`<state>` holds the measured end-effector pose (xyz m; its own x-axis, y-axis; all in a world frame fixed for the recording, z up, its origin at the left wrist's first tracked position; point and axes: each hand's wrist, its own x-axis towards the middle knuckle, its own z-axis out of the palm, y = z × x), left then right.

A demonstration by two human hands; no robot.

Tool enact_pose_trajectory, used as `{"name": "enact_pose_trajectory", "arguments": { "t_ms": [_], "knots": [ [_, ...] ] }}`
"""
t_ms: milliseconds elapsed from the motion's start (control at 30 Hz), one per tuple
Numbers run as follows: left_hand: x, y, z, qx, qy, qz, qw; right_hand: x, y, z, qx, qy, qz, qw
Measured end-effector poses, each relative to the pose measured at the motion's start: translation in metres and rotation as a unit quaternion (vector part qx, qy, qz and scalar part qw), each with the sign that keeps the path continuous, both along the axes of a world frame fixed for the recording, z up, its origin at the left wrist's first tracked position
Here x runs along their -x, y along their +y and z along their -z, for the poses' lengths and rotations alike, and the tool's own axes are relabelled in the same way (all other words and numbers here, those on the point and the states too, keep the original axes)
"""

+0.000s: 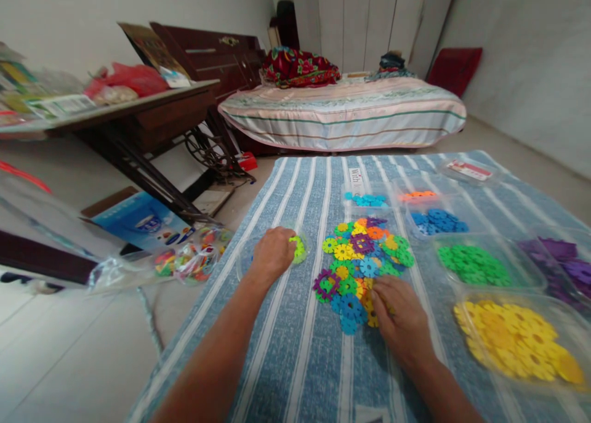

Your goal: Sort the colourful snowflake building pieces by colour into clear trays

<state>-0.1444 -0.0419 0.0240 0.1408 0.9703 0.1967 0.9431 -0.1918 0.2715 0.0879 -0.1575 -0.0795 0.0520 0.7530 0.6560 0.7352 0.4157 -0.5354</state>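
Observation:
A pile of mixed coloured snowflake-shaped plastic discs (362, 257) lies on a blue striped cloth (300, 324). My left hand (272, 253) is closed on a lime-green disc (298, 249) over a clear container (247, 264) left of the pile. My right hand (397, 315) rests on the pile's near edge, its fingers curled onto yellow discs there. What the fingers pinch is hidden.
Clear trays at the right hold sorted discs: yellow (517, 340), green (473, 265), blue (436, 221), purple (561, 260), orange (417, 196), light blue (367, 199). A bag of discs (194, 260) lies on the floor at left, near a dark wooden table (138, 118). A bed (344, 112) stands behind.

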Motion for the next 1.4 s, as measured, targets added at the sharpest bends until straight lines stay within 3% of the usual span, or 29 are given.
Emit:
{"name": "enact_pose_trajectory", "arguments": {
  "t_ms": [133, 233, 300, 500, 733, 867, 967, 1067, 1167, 1233, 1300, 1400],
  "knots": [
    [-0.008, -0.024, -0.003, -0.022, 0.012, 0.047, 0.999, 0.001, 0.000, 0.000, -0.003, -0.004, 0.003, 1.000],
    [-0.023, -0.049, 0.004, 0.060, -0.001, 0.131, 0.990, 0.003, 0.000, -0.001, -0.002, -0.011, 0.002, 1.000],
    [-0.033, -0.062, 0.013, 0.100, 0.011, 0.155, 0.983, 0.003, 0.000, -0.001, -0.004, -0.016, 0.002, 1.000],
    [-0.047, -0.073, 0.036, 0.100, 0.018, 0.118, 0.988, 0.006, 0.002, -0.003, -0.012, -0.015, 0.005, 1.000],
    [-0.044, -0.076, 0.044, 0.021, -0.114, 0.081, 0.990, 0.014, 0.000, -0.011, -0.011, 0.004, 0.006, 1.000],
    [-0.051, -0.089, 0.044, -0.005, -0.188, 0.090, 0.978, 0.020, -0.006, -0.021, 0.022, 0.073, -0.020, 0.997],
    [-0.058, -0.097, 0.042, -0.003, -0.231, 0.107, 0.967, 0.025, -0.009, -0.028, 0.099, 0.197, -0.051, 0.974],
    [-0.063, -0.100, 0.041, 0.002, -0.273, 0.118, 0.955, 0.026, -0.010, -0.037, 0.182, 0.339, -0.115, 0.916],
    [-0.067, -0.101, 0.041, 0.015, -0.306, 0.128, 0.943, 0.025, -0.009, -0.045, 0.208, 0.412, -0.175, 0.869],
    [-0.069, -0.102, 0.040, 0.015, -0.310, 0.133, 0.941, 0.023, -0.010, -0.050, 0.209, 0.420, -0.200, 0.860],
    [-0.072, -0.103, 0.038, 0.014, -0.306, 0.137, 0.942, 0.020, -0.011, -0.054, 0.206, 0.398, -0.198, 0.872],
    [-0.074, -0.106, 0.035, 0.031, -0.299, 0.145, 0.943, 0.008, -0.015, -0.061, 0.184, 0.318, -0.157, 0.916]
  ]
}}
